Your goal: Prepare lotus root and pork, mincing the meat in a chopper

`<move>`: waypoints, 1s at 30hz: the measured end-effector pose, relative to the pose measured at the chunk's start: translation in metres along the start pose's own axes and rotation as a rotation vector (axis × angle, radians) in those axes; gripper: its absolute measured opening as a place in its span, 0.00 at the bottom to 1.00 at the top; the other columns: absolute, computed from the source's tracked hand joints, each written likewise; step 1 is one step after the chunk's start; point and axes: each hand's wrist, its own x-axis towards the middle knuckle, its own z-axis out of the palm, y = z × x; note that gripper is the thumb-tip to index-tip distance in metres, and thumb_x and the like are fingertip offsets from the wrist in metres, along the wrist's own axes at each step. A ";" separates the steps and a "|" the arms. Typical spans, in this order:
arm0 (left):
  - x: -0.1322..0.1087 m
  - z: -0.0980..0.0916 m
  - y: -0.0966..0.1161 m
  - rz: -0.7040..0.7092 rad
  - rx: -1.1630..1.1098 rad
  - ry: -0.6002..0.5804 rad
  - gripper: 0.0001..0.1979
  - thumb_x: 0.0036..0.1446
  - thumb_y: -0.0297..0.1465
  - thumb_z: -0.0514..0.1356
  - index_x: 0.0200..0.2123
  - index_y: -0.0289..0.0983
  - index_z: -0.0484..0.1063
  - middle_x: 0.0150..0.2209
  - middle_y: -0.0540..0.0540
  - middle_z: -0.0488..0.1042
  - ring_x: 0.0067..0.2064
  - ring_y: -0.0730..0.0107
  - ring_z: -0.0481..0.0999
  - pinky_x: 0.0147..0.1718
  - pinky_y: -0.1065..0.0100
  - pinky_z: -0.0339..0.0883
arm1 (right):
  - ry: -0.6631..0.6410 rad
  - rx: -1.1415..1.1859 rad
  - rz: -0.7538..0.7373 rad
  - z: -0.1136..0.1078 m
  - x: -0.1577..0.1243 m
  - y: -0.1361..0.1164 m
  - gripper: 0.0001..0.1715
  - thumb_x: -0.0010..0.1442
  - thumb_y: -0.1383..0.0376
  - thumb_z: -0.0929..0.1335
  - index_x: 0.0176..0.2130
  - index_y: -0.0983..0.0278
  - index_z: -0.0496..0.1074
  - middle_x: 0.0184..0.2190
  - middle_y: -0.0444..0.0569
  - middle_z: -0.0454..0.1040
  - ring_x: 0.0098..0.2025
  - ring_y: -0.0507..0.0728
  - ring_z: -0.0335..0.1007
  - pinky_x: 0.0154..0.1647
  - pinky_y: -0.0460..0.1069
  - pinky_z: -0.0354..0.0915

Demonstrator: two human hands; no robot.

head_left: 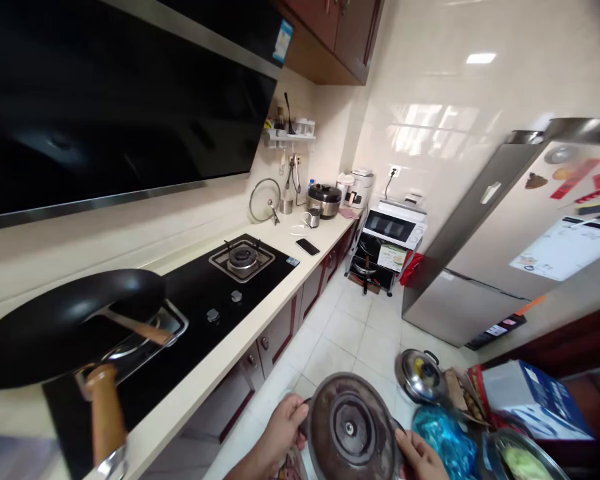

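A dark round lidded pot (353,430) is between my two hands at the bottom of the view, above the tiled floor. My left hand (285,430) grips its left side handle, thumb on top. On the opposite side, my right hand (420,457) is closed around the right handle, partly cut off by the frame. The top of the pot shows ringed ridges around a small metal centre. To the left, a black wok (75,313) sits over the near burner with a wooden-handled spatula (135,325) resting in it.
The far burner (242,257), a phone (307,247), a metal cup (311,217) and a rice cooker (324,200) line the counter. A microwave (390,227) stands on a rack beside the fridge (480,293). On the floor lie a lidded metal pot (421,375) and a blue bag (445,440).
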 end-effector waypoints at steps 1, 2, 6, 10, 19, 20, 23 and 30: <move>0.019 -0.002 0.010 0.006 -0.013 0.007 0.28 0.38 0.57 0.61 0.26 0.38 0.61 0.18 0.57 0.63 0.14 0.80 0.60 0.14 0.74 0.52 | -0.007 0.003 -0.013 0.009 0.022 -0.012 0.33 0.29 0.41 0.75 0.16 0.65 0.63 0.15 0.37 0.56 0.17 0.46 0.51 0.18 0.43 0.51; 0.039 -0.004 0.020 0.014 -0.025 0.016 0.27 0.38 0.56 0.61 0.26 0.37 0.62 0.18 0.57 0.64 0.15 0.80 0.61 0.15 0.74 0.53 | -0.012 0.003 -0.027 0.018 0.045 -0.025 0.33 0.30 0.41 0.75 0.17 0.65 0.63 0.15 0.37 0.56 0.17 0.46 0.51 0.18 0.43 0.51; 0.133 -0.011 0.073 0.043 -0.052 0.046 0.25 0.40 0.53 0.62 0.27 0.37 0.64 0.18 0.57 0.63 0.16 0.79 0.62 0.16 0.73 0.55 | -0.037 -0.021 -0.075 0.056 0.137 -0.095 0.33 0.30 0.41 0.74 0.17 0.65 0.64 0.16 0.37 0.57 0.19 0.46 0.51 0.19 0.43 0.51; 0.227 -0.017 0.147 0.097 -0.039 0.083 0.23 0.40 0.50 0.62 0.25 0.37 0.63 0.17 0.57 0.61 0.16 0.79 0.61 0.16 0.73 0.56 | -0.071 -0.044 -0.126 0.095 0.223 -0.178 0.31 0.33 0.42 0.74 0.18 0.64 0.64 0.16 0.38 0.58 0.20 0.46 0.51 0.20 0.44 0.52; 0.381 -0.033 0.284 0.143 -0.138 0.190 0.21 0.41 0.47 0.64 0.26 0.35 0.66 0.19 0.53 0.68 0.20 0.76 0.67 0.19 0.72 0.61 | -0.292 -0.117 -0.124 0.180 0.431 -0.323 0.31 0.33 0.44 0.75 0.19 0.64 0.62 0.15 0.38 0.60 0.19 0.46 0.52 0.21 0.44 0.51; 0.399 -0.033 0.289 0.145 -0.161 0.218 0.21 0.41 0.47 0.64 0.27 0.35 0.66 0.19 0.53 0.68 0.20 0.76 0.67 0.19 0.72 0.61 | -0.328 -0.136 -0.118 0.191 0.457 -0.336 0.30 0.32 0.44 0.75 0.19 0.64 0.62 0.15 0.38 0.60 0.19 0.46 0.53 0.21 0.44 0.51; 0.455 -0.032 0.301 0.176 -0.222 0.344 0.23 0.40 0.49 0.64 0.27 0.35 0.66 0.19 0.53 0.69 0.20 0.76 0.67 0.20 0.72 0.61 | -0.432 -0.196 -0.110 0.223 0.535 -0.373 0.30 0.32 0.46 0.76 0.18 0.64 0.62 0.15 0.38 0.61 0.18 0.46 0.53 0.21 0.44 0.51; 0.563 -0.014 0.344 0.191 -0.406 0.637 0.24 0.40 0.49 0.65 0.25 0.36 0.63 0.18 0.53 0.68 0.20 0.77 0.68 0.21 0.73 0.62 | -0.720 -0.393 -0.045 0.299 0.699 -0.446 0.24 0.36 0.50 0.75 0.23 0.65 0.68 0.19 0.40 0.67 0.22 0.49 0.62 0.24 0.45 0.59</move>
